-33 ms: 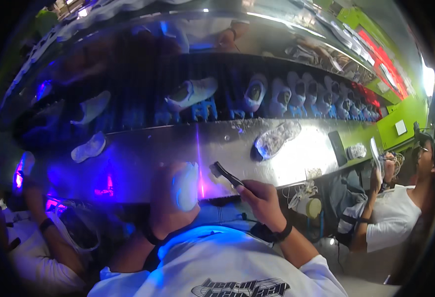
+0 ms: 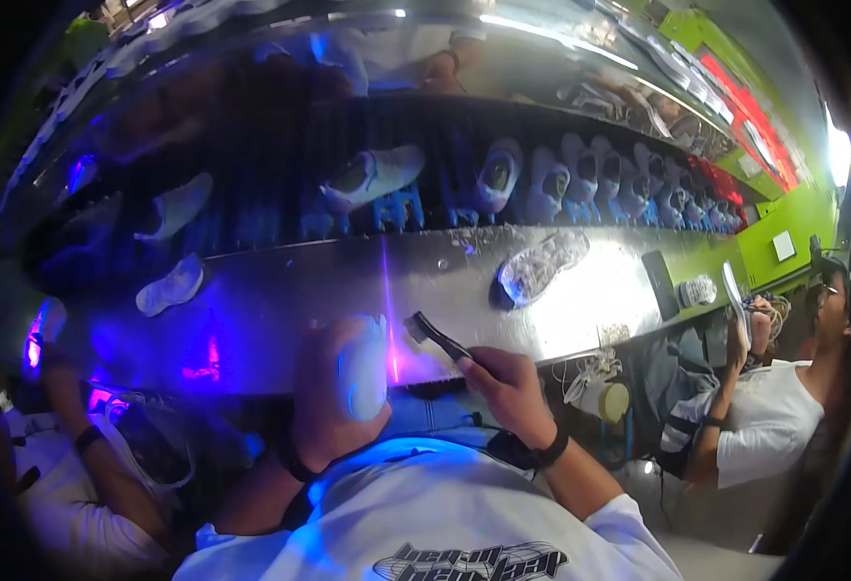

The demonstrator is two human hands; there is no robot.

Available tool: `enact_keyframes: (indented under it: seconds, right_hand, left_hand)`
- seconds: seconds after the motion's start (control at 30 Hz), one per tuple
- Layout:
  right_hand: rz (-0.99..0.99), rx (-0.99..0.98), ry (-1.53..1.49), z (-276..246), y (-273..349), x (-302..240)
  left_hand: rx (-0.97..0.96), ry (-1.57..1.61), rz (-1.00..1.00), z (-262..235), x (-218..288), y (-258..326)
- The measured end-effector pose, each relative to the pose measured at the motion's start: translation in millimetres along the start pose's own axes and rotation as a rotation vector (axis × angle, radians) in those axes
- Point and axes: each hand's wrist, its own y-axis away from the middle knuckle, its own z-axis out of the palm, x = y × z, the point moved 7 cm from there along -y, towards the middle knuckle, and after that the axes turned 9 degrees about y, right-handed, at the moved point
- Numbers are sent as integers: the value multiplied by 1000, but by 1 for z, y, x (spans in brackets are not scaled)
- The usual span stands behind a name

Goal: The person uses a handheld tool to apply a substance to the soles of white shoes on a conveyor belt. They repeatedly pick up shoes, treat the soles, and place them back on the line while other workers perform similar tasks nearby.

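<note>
My left hand (image 2: 324, 426) is wrapped round a pale, oblong piece that looks like a shoe sole (image 2: 360, 368), lit blue and held upright at the bench's near edge. My right hand (image 2: 510, 392) grips a small brush (image 2: 442, 341) by its dark handle, the bristle end pointing up and left. A gap separates the bristles from the sole. Another white sole (image 2: 170, 285) lies on the bench to the left. A pale sole with a crinkled, shiny surface (image 2: 543, 266) lies on the right.
Beyond the metal bench (image 2: 290, 281), a row of white shoes (image 2: 499, 176) stands on blue holders. Brightly lit metal lies to the right. A co-worker (image 2: 769, 407) holds a sole at the right, and another person's arm (image 2: 77, 416) is at the left. A cream roll (image 2: 604, 402) hangs below the edge.
The brush and my right hand have shifted very slightly up and left. My left hand keeps its hold on the sole.
</note>
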Motion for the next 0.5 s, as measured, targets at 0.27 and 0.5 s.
enact_keyframes:
  seconds: [0.27,0.5]
  right_hand:
    - [11,-58,48,38,-23,11]
    - [-44,-48,-21,51,-6,11]
  left_hand:
    - [-33,-176,78,4,0,44]
    - [33,-118,95,3,-5,53]
